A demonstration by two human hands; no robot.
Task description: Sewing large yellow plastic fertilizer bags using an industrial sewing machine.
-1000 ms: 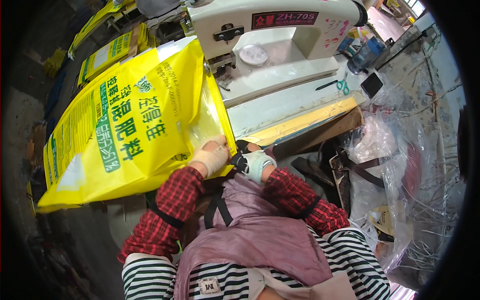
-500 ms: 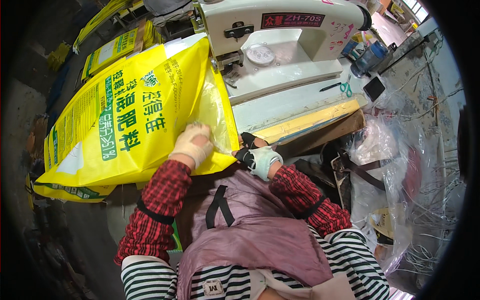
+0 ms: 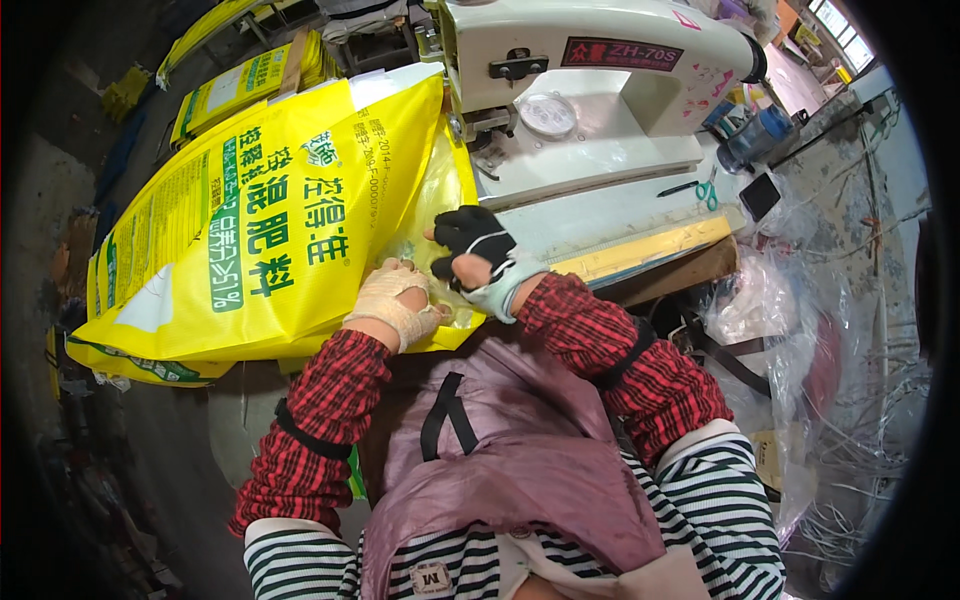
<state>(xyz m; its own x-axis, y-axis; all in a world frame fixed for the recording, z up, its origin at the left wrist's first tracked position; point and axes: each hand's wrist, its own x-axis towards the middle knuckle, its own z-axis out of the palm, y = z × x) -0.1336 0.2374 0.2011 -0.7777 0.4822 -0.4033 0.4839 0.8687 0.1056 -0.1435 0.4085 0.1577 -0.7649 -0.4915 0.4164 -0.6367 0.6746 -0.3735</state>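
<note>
A large yellow woven bag (image 3: 300, 215) with green print lies at the left, its edge beside the sewing machine's head. Clear plastic film (image 3: 455, 185) shows inside its mouth, along the right edge. My left hand (image 3: 398, 303), in a pale fingerless glove, has its fingers curled closed on the bag near the mouth's lower corner. My right hand (image 3: 478, 252), in a black fingerless glove with a pale cuff, reaches over the mouth just above and right of the left one. Its fingers are bent but apart, against the film; their tips are partly hidden.
A white sewing machine (image 3: 600, 100) stands beyond my hands on a pale table (image 3: 610, 215). Scissors (image 3: 707, 190), a black pen, a phone (image 3: 760, 196) and a blue bottle (image 3: 758, 138) lie to its right. More yellow bags (image 3: 240, 95) are stacked far left. Clear plastic (image 3: 770, 310) hangs at right.
My right hand has left the bag's lower corner and moved up and left over its mouth, fingers spreading. My left hand has shifted slightly down and right. The view has shifted a little.
</note>
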